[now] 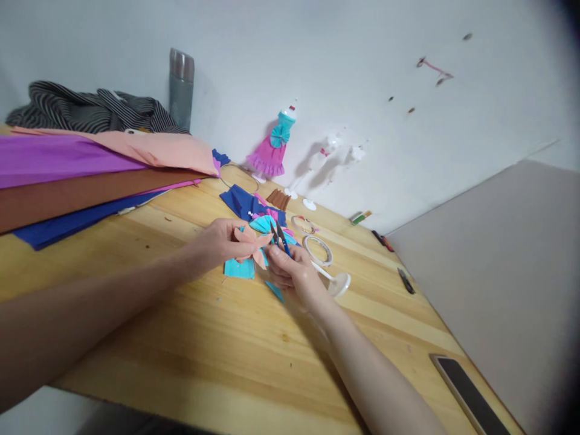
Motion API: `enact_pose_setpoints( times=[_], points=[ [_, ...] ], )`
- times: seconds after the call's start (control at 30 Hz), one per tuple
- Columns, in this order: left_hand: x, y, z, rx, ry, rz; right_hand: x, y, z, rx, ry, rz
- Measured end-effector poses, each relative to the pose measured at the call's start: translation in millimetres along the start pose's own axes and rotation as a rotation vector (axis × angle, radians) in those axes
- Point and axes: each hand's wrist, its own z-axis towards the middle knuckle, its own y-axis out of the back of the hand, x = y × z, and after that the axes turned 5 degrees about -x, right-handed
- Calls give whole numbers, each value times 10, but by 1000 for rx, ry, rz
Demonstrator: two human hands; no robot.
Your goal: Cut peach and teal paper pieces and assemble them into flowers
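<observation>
A peach paper flower (257, 243) with pointed petals is pinched in my left hand (223, 244). My right hand (290, 269) grips small thread snips (281, 237) with dark blades and blue handles; the blades point up beside the flower's right petals. Below the flower lies a turquoise paper piece (240, 268). A folded turquoise paper fan (263, 224) is just behind my hands. The white round base (339, 284) of a lying stand shows to the right of my right hand, which hides part of the stand.
A small dress form (280, 136) in turquoise and pink stands by the wall, near two bare white forms. Tape rolls (318, 250), a black cutter (406, 281) and a phone (469, 393) lie to the right. Paper sheets (67, 193), striped cloth (99, 109) and a bottle (181, 90) are at left.
</observation>
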Motion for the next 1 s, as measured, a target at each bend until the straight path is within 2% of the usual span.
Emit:
enact_pose_setpoints(
  times=[0.17, 0.4, 0.6, 0.9, 1.0],
  points=[
    [49, 32, 18, 30, -54, -17, -49, 22, 19, -34, 65, -128],
    [48, 28, 23, -12, -17, 72, -51, 19, 36, -74, 87, -181],
    [30, 24, 13, 30, -11, 47, -22, 7, 27, -47, 59, -118],
    [52, 34, 29, 15, 28, 0, 19, 0, 14, 2, -95, 121],
    [48, 45, 27, 28, 23, 10, 16, 14, 15, 3, -94, 144]
  ],
)
